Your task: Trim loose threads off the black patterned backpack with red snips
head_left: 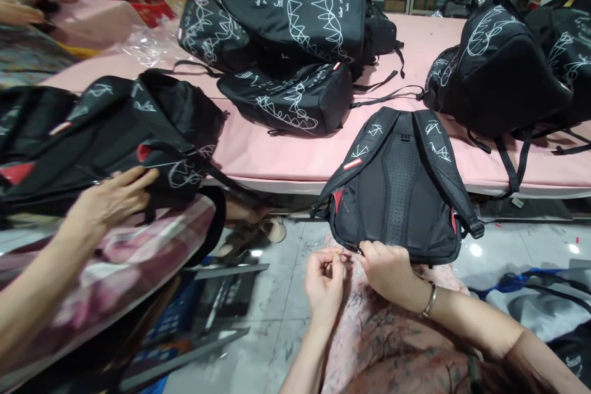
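Note:
A black backpack (pixel 398 191) with white scribble prints on its straps leans against the table edge in front of me, its padded back facing me. Red lining shows at both of its sides. My right hand (pixel 390 272), wearing a bracelet at the wrist, is closed at the bag's bottom edge, with a small dark shiny part beside the fingertips. Just left of it, my left hand (pixel 325 280) makes a pinch near the bag's lower left corner. Whatever sits between those fingertips is too small to make out.
Several printed black backpacks, one large bag (pixel 295 6) among them, lie on the pink table (pixel 277 157). At the left, a co-worker's hand (pixel 111 200) touches another backpack (pixel 111 129). Clear plastic wrap (pixel 150 43) lies behind. A grey-white bag (pixel 538 308) is low at the right.

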The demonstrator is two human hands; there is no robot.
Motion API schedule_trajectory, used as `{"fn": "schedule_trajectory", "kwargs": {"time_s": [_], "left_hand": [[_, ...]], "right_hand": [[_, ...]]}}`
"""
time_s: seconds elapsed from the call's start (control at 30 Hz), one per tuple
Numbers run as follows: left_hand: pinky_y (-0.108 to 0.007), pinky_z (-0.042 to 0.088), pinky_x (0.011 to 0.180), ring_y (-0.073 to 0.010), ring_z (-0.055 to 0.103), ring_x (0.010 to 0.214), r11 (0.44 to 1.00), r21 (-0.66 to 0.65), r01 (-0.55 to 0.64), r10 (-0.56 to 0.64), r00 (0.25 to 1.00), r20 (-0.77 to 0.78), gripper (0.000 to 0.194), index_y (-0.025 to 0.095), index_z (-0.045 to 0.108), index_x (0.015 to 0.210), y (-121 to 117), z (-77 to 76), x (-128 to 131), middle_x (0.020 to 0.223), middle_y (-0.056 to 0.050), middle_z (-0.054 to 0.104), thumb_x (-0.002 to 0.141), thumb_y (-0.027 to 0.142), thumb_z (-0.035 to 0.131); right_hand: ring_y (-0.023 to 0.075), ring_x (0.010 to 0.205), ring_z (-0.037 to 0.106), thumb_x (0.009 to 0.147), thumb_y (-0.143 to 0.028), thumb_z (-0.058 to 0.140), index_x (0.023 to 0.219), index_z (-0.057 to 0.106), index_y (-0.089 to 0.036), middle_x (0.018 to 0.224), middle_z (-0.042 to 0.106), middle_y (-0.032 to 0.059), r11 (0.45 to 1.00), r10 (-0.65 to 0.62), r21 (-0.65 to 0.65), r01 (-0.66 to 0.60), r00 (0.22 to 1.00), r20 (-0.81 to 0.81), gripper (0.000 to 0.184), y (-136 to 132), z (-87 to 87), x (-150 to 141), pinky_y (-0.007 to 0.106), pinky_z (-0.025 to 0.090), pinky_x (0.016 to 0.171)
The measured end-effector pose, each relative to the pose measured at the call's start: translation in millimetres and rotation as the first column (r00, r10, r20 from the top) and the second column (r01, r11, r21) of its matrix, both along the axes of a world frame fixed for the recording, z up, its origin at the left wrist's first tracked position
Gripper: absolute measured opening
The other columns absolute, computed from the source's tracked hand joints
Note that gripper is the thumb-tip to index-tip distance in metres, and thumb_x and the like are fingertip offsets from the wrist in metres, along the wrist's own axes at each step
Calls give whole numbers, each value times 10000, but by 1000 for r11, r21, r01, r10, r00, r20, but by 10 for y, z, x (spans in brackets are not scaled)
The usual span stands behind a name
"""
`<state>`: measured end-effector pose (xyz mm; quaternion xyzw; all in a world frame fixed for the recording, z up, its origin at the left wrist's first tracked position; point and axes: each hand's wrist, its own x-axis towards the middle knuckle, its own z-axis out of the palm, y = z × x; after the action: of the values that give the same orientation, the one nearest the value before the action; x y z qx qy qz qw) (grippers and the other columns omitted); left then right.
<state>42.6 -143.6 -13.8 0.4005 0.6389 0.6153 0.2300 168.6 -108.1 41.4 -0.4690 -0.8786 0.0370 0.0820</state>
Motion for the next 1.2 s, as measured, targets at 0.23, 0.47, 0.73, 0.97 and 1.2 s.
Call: {"fn": "schedule_trajectory", "kwargs": {"time_s": [0.23,0.47,0.73,0.97,1.2], "left_hand": [[-247,465,696,-123,563,770,1000,29,1,0,999,-49,128,137,482,733,0,0,-30,816,-60,568,799,241,518],[-196,458,569,-112,576,684,998,43,53,-53,999,5,148,123,501,684,32,104,-153,759,-61,583,771,235,543],[-186,461,577,-104,578,677,1000,21,-6,4,997,81,169,116,496,666,52,142,-106,742,-56,578,759,243,557],[-181,458,585,-97,574,692,1000,-16,-14,16,995,98,166,122,492,698,32,106,-81,786,-53,575,769,255,561],[-187,463,595,-102,575,704,1000,18,-19,18,996,87,184,119,502,679,50,115,-92,762,-54,573,769,265,569]], "right_hand": [[156,633,540,920,-343,321,866,508,-210,742,568,18,999,-5,-38,4,999,-35,236,21,-4,-32,272,177,522],[132,742,566,930,-368,293,959,528,-232,849,605,-14,984,-16,-179,-5,993,-116,273,53,25,49,270,223,565],[149,715,574,924,-365,310,980,530,-229,834,609,9,976,-21,-218,14,999,-30,264,59,36,4,261,220,548],[155,719,583,917,-378,313,981,521,-236,828,604,3,977,-40,-211,33,999,-27,259,46,19,-12,284,243,551],[163,717,580,918,-365,304,973,512,-237,825,601,-10,980,-34,-198,22,998,-57,251,42,-10,13,286,251,552]]}}
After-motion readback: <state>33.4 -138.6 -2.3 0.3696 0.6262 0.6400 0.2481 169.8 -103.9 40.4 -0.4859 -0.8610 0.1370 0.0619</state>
